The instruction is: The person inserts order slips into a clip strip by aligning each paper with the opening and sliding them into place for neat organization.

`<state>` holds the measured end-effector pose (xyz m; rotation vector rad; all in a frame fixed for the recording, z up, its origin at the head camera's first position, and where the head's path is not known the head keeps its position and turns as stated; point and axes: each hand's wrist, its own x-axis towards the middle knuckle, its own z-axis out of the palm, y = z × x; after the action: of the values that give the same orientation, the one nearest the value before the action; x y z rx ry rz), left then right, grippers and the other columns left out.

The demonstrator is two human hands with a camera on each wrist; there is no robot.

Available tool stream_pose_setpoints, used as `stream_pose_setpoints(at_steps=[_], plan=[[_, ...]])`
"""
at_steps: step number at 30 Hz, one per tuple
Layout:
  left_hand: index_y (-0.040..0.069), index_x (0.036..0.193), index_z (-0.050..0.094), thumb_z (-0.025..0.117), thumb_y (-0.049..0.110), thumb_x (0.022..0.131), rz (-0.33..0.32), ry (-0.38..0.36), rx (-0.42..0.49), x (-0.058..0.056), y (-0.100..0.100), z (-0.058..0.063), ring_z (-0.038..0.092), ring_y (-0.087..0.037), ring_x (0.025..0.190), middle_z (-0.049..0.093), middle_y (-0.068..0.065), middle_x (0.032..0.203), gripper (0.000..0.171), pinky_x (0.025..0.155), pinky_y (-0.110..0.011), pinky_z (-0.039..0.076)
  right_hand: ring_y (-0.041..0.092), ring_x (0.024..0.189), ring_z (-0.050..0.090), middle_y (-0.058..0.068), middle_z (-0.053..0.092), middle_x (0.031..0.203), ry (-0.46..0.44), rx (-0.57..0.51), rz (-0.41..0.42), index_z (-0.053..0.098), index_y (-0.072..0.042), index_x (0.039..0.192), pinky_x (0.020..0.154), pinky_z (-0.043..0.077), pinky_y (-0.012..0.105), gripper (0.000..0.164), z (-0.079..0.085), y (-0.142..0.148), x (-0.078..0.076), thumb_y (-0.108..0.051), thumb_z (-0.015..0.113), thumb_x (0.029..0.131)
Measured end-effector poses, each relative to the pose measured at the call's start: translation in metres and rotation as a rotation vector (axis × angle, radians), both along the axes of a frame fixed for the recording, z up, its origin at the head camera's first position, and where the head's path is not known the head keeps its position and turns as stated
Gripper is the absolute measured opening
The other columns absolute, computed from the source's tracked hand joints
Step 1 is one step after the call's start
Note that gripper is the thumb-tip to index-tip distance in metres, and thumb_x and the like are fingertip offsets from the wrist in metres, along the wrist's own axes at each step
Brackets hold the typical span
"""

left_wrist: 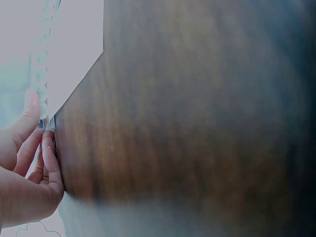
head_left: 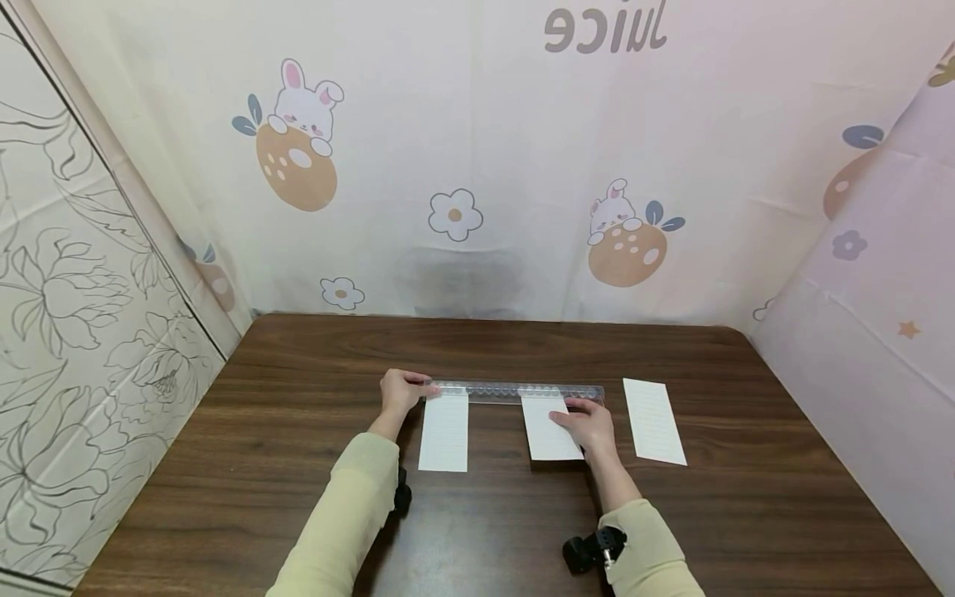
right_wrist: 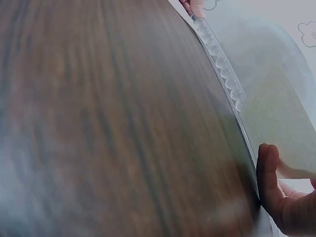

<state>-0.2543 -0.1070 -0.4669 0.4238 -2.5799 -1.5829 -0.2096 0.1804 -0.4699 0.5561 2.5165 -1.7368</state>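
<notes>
A clear plastic ticket rail (head_left: 492, 393) with a row of round beads inside lies crosswise over the wooden table. My left hand (head_left: 399, 395) pinches its left end between thumb and fingers, seen close in the left wrist view. Just beside that hand, one white lined paper slip (head_left: 444, 433) has its top edge at the rail. Toward the rail's right end, my right hand (head_left: 593, 427) grips another white paper slip (head_left: 547, 435) by its right side, thumb on top. This slip's upper edge overlaps the rail, and its lower edge seems raised, with a shadow beneath.
A third lined paper slip (head_left: 655, 421) lies apart on the table (head_left: 746, 497), right of my right hand. Behind the table's far edge hangs a printed curtain (head_left: 477, 124). A black wrist camera (head_left: 589, 551) is strapped near my right sleeve.
</notes>
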Motion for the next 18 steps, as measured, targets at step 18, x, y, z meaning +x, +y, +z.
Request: stream_pose_setpoints(at_steps=[18], plan=[[0.001, 0.078, 0.072, 0.081, 0.012, 0.061, 0.015, -0.02, 0.008, 0.0, 0.0, -0.001, 0.057, -0.027, 0.092, 0.067, -0.011, 0.081, 0.022, 0.08, -0.038, 0.046, 0.027, 0.083, 0.058, 0.021, 0.061, 0.093, 0.008, -0.045, 0.018, 0.053, 0.005, 0.115, 0.076, 0.044, 0.04, 0.045, 0.001, -0.011, 0.001, -0.009, 0.07, 0.075]])
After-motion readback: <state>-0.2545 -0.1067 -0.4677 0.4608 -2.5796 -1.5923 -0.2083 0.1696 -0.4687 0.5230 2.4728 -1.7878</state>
